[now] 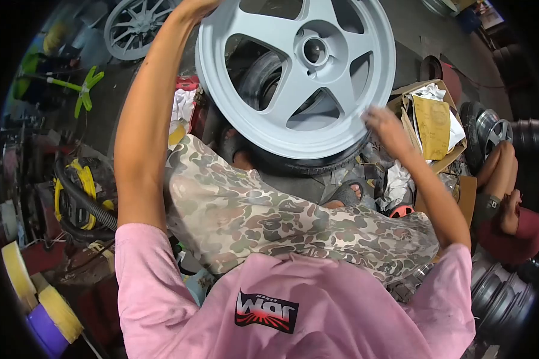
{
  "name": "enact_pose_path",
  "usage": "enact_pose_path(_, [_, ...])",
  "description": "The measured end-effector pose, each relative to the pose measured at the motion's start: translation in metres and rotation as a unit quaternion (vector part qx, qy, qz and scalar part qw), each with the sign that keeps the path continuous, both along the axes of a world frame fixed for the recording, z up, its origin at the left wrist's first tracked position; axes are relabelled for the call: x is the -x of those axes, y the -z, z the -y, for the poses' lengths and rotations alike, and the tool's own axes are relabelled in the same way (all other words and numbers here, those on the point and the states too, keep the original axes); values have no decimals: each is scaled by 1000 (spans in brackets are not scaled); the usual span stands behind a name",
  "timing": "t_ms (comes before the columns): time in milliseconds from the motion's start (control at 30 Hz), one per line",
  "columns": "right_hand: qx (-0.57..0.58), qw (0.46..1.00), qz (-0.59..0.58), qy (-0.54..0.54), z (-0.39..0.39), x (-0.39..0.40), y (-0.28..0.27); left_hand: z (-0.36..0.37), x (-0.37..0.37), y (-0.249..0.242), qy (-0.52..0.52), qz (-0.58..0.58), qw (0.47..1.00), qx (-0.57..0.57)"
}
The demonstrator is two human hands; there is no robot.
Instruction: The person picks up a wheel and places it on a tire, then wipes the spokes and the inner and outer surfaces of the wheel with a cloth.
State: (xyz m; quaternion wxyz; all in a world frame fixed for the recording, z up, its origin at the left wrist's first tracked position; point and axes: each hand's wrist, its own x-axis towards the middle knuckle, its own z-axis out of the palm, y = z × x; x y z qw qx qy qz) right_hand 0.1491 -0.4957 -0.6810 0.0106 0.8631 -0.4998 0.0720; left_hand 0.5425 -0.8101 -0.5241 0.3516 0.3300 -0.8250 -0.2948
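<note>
A pale grey five-spoke wheel rim (305,143) leans toward me on top of a black tire (323,166), its centre hole facing up. My left hand (201,5) is at the rim's upper left edge; the top of the picture cuts it off and its fingers are hidden. At the lower right edge of the rim is my right hand (389,131), slightly blurred, with its fingers curled together against the outer lip. Whatever lies under those fingertips is hidden.
A cardboard box (407,122) with brown sandpaper (431,128) and crumpled paper stands at right. Another person's bent legs (500,170) show beyond it, near stacked rims (503,299). Left are a yellow cable (84,191), a black hose (81,194) and tape rolls (19,269).
</note>
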Motion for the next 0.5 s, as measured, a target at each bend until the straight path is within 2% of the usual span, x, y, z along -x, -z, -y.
enact_pose_path(33, [78, 994, -70, -39, 18, 4, -11, -10, 2, -4, -17, 2, 1000, 1])
enact_pose_path(67, [84, 993, -72, -40, 20, -7, -15, -13, 1, -9, -39, 6, 999, 4])
enact_pose_path(100, [-49, 993, -106, 8, 19, -31, -10, -12, -1, -11, -42, 8, 999, 9])
enact_pose_path(133, [-187, 971, -135, 55, 11, -62, -3, -7, -4, -4, -41, 5, 999, 8])
enact_pose_path(167, [-257, 956, -130, 64, 3, -102, 1, -3, -6, -1, -40, 2, 999, 8])
enact_pose_path(200, [-204, 979, -16, -24, -5, -132, 10, -3, -6, -4, -41, 5, 999, 10])
enact_pose_path(233, [-139, 984, 113, -4, -11, -180, -18, -6, -2, -6, -54, 24, 998, 15])
enact_pose_path(267, [-165, 969, 181, -20, 3, -213, -50, -8, 2, -7, -65, 44, 997, 20])
enact_pose_path(300, [-115, 938, 327, -23, 23, -234, -68, -9, 3, -5, -63, 47, 997, 20])
enact_pose_path(333, [-111, 937, 331, -24, 34, -230, -90, -9, 1, -4, -55, 42, 997, 16])
enact_pose_path(367, [-191, 838, 511, 12, 45, -226, -114, -7, -3, -4, -50, 38, 998, 14])
enact_pose_path(400, [-267, 697, 664, 46, 50, -223, -125, -5, -5, -2, -53, 42, 998, 17])
enact_pose_path(433, [-268, 696, 665, 41, 45, -216, -121, -4, -2, 0, -44, 22, 998, 28])
enact_pose_path(500, [-136, 827, 540, 77, 10, -188, -98, -2, 5, 2, -36, -10, 999, 4])
